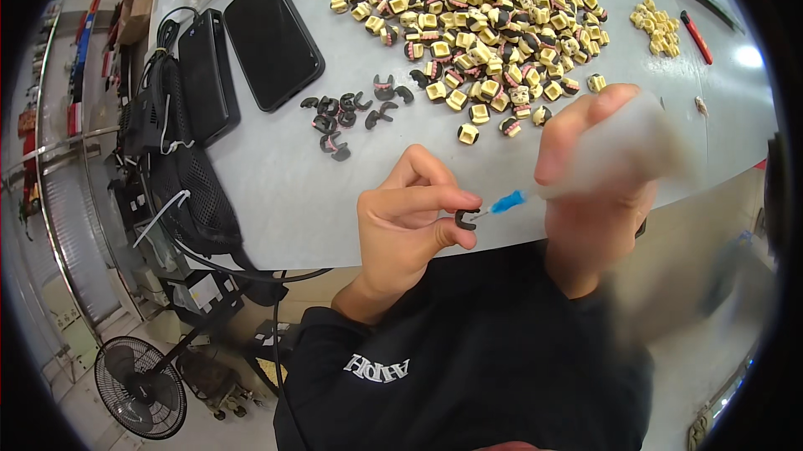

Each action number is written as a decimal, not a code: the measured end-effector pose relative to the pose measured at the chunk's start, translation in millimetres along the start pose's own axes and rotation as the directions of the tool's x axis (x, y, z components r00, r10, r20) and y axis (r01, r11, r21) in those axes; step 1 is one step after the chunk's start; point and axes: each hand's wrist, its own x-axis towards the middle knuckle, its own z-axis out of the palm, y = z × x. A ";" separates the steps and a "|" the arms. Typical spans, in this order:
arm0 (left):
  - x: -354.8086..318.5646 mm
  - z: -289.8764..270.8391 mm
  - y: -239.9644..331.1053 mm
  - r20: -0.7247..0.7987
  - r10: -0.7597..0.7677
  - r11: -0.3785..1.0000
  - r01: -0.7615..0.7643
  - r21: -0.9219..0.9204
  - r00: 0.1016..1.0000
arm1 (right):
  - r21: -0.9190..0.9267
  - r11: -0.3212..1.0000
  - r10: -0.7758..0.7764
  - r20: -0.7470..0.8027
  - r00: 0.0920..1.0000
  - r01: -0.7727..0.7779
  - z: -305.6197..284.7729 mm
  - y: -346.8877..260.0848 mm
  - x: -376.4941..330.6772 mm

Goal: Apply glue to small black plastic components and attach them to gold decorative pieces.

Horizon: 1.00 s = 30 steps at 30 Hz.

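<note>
Between the thumb and forefinger of my left hand [410, 221] is a small black C-shaped plastic piece [466, 219]. My right hand [595, 192] is closed round a translucent white squeeze bottle [623, 150], blurred at its far end. The bottle's blue needle tip [508, 202] points left, its thin needle at the open side of the black piece; I cannot tell whether they touch. Similar small black pieces [346, 108], some with pink parts, lie loose on the table beyond my left hand. A large heap of cream, black and pink figure parts [477, 25] covers the table's far middle.
On the grey table [276, 192], a black phone [273, 41] lies at the left, beside a black box-shaped device [207, 75] with cables. A small cream pile [655, 29] and a red pen-like tool [696, 37] lie at far right. A fan [140, 386] stands lower left.
</note>
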 end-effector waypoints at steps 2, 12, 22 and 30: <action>-0.4 -1.8 0.1 0.006 0.001 1.000 -0.001 0.013 1.000 | -0.013 1.000 -0.028 0.001 1.000 0.028 0.4 1.0 -1.0; 0.6 -1.4 0.4 0.029 0.007 0.997 -0.010 0.075 1.000 | -0.019 0.998 -0.055 0.018 0.998 0.055 5.1 1.2 1.0; -0.2 -0.4 0.8 0.019 0.013 0.992 -0.015 0.123 1.000 | -0.107 0.994 -0.023 0.026 0.999 0.026 3.1 1.6 0.0; 0.5 -0.7 0.8 0.018 0.024 0.989 -0.026 0.144 1.000 | -0.130 0.991 -0.028 0.011 1.000 0.029 4.6 0.4 -0.7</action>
